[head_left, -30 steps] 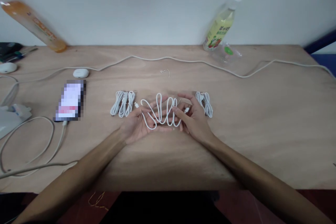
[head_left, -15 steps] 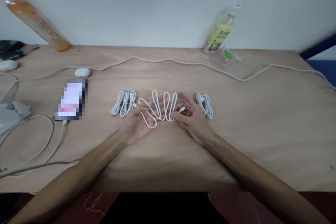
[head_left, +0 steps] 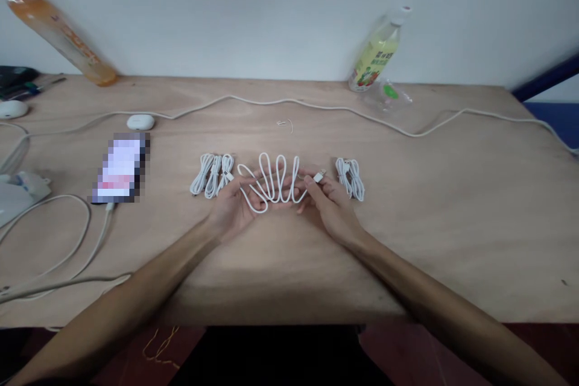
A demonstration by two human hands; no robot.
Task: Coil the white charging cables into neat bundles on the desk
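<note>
A loose white cable (head_left: 271, 184) snakes in several loops across the wooden table (head_left: 289, 265) between my hands. My left hand (head_left: 235, 208) lies palm up under its left loops, fingers curled round them. My right hand (head_left: 328, 202) pinches the cable's plug end between thumb and forefinger. A coiled white cable bundle (head_left: 211, 175) lies just left of my left hand. Another coiled bundle (head_left: 350, 177) lies just right of my right hand.
A phone (head_left: 120, 167) with a plugged-in cord lies at the left, a white earbud case (head_left: 140, 122) behind it. A long cord (head_left: 316, 107) crosses the back. A yellow drink bottle (head_left: 377, 51) and an orange bottle (head_left: 56, 30) stand against the wall.
My right hand has closed on the plug end and lifted it slightly toward the right bundle. The cable loops have drawn closer together. My left hand has barely moved.
</note>
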